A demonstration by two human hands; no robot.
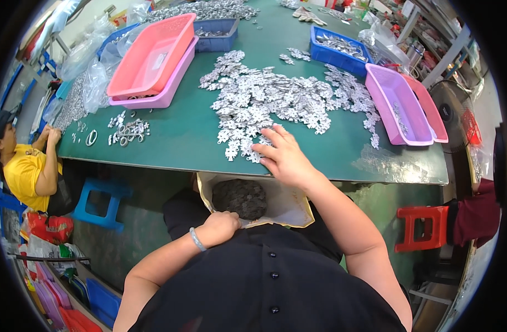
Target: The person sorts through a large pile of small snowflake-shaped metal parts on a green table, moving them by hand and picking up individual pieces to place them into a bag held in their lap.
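A wide pile of small flat silvery cut-out metal pieces (286, 94) lies on the green tabletop (176, 138). My right hand (284, 155) rests at the near edge of this pile, palm down, fingers spread and touching the pieces. Below the table edge, a pale sack (284, 207) stands with its mouth wide, holding a heap of dark pieces (239, 199). My left hand (220, 228) is curled over the sack's near left rim, its fingertips partly hidden. A light bracelet (197, 239) circles my left wrist.
Stacked pink baskets (154, 55) stand at the left, with small rings and loose parts (130, 131) in front. Blue trays (342, 50) and a purple basket (394, 105) flank the pile. A person in yellow (29, 171) works at far left. Blue (101, 202) and red stools (422, 228) stand below.
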